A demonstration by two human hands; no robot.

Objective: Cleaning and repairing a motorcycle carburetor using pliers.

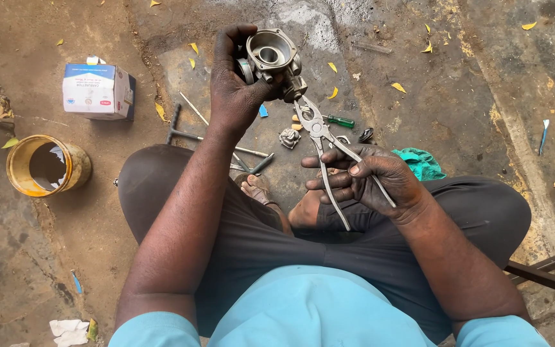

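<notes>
I see the carburetor body [271, 58] held up over the floor [457, 96], clamped in the left hand [236, 83] – grey cast metal, round bore facing me. Pliers [322, 144] run diag. from the right hand [367, 180], closed on the handles, up-left to its lower fitting; tips touching, I think. Right hand's below-right, nearer my lap.

Single view on my feed, head-mounted, facing steeply down over the wearer's chest and crossed legs to the concrete floor [457, 90]. Range: close, arm's length. The left hand [236, 83] gripping the carburettor body [271, 58] sits upper centre; the right hand [364, 180] on the pliers [322, 138] sits below and right of that grip. No second view, no overlap.
</notes>
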